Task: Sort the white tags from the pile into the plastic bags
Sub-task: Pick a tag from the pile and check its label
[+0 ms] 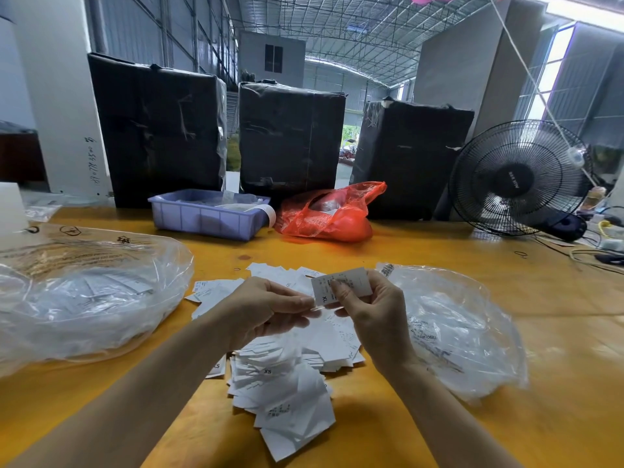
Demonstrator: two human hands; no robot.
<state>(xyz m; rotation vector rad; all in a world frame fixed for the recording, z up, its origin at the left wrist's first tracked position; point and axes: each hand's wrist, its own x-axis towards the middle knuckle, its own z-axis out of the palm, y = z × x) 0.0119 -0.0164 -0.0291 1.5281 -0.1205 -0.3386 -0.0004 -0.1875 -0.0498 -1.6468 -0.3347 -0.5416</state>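
1. Head view, setting: warehouse hall with a metal truss roof; a yellow table [439, 265] fills the lower frame.
2. Landmark: pile of white tags [287, 380] at table centre, loose and overlapping, some printed "XS".
3. Right hand [374, 309]: above the far part of the pile, fingers curled, thumb and fingertips pinching a held tag [341, 285] marked "XL". The tag is upright, printed face toward the camera.
4. Left hand [266, 309]: just left of the held tag, above the pile, fingers curled inward with thumb and forefinger tips meeting at the tag's lower left edge. It appears to pinch that edge or a thin piece there; cannot tell which.
5. Left plastic bag [84, 298]: clear, left of the pile, bulging, with white tags inside.
6. Right plastic bag [456, 332]: clear, right of the pile, flatter, touching the pile's right edge; white tags show through it.
7. Beyond the pile: a purple bin [202, 217] holding clear packets, and a red plastic bag [331, 214] beside it to the right.
8. Behind those: three black wrapped boxes [290, 136] standing in a row.
9. Far right of the pile: a black fan [516, 177] facing the table.
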